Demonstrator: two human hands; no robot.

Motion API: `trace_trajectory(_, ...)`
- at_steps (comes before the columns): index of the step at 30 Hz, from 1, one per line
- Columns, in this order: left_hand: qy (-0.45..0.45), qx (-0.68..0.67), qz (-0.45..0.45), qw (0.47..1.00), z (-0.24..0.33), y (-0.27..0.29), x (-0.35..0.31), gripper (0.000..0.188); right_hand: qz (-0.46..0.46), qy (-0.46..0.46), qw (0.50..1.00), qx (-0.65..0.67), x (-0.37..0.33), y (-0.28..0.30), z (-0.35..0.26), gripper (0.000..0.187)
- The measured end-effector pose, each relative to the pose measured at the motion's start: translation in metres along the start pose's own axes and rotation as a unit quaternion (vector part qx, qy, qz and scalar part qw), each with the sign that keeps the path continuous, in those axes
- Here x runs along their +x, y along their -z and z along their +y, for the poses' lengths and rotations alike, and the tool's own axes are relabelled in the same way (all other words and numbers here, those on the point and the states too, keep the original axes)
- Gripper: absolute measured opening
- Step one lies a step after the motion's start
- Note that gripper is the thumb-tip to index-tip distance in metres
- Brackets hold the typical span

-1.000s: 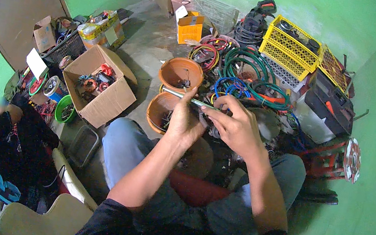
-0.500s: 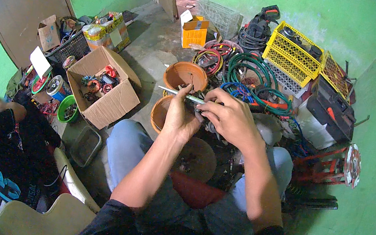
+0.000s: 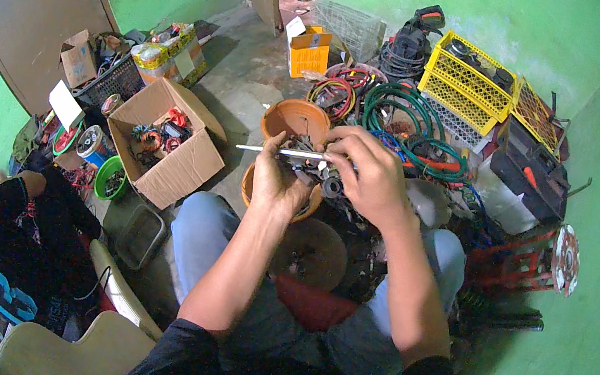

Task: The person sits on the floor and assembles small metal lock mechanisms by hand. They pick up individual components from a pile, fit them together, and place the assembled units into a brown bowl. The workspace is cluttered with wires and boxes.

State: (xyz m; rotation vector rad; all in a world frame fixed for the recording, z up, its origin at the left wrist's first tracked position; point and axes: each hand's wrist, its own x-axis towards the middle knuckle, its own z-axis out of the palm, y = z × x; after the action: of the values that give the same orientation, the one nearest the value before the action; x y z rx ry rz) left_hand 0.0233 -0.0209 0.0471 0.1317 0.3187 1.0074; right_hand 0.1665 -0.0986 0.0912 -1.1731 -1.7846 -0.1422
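Note:
A thin pale rod (image 3: 297,153) lies nearly level between my two hands, its left end sticking out past my left thumb. My left hand (image 3: 277,180) is turned palm up, fingers curled, with the rod crossing at the thumb. Something small and dark rests near its fingers, too unclear to name. My right hand (image 3: 372,175) bends over the rod's right end, thumb and fingers closed on it. Just below the right fingers is a dark ring-shaped part (image 3: 331,187); what bears it is hidden. Two orange-brown pots (image 3: 298,112) stand beneath and beyond my hands.
A cardboard box (image 3: 176,176) of cables stands left, near a green bowl (image 3: 111,177) and a grey tray (image 3: 139,237). Coiled green hose (image 3: 407,106), yellow crates (image 3: 470,77) and a black toolbox (image 3: 526,172) lie at right. Another person's dark sleeve (image 3: 62,205) shows at left.
The rod has swung from a slant to nearly level and shifted left. My left hand has moved slightly left, my right hand has risen a little, and the dark ring has come into sight.

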Motion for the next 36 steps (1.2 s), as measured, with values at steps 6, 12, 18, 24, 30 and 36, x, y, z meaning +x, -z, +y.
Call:
trace_trajectory(6,-0.011,0.015,0.032,0.999,-0.006,0.002,0.003,0.032,0.073,-0.048,0.995,0.052,0.000,0.014,0.001,0.013)
trace_trajectory(12,-0.016,0.042,0.017,0.999,-0.006,-0.003,-0.002,0.035,0.144,-0.001,0.989,0.036,0.003,0.025,-0.009,0.019)
trace_trajectory(18,-0.002,0.018,0.026,0.999,-0.002,0.007,0.001,0.032,0.101,-0.018,0.995,0.002,-0.008,0.029,-0.001,0.021)
trace_trajectory(24,-0.010,0.049,0.002,0.999,0.011,0.012,-0.022,0.028,-0.039,-0.082,0.996,-0.019,-0.032,0.035,-0.005,0.015)
trace_trajectory(30,-0.015,0.101,0.061,0.993,0.008,0.026,-0.038,0.021,-0.261,-0.129,0.953,-0.082,-0.071,0.042,-0.007,0.017)
trace_trajectory(36,0.018,0.139,0.124,0.982,-0.005,0.051,-0.043,0.021,-0.378,-0.138,0.908,-0.114,-0.119,0.001,-0.005,0.016)
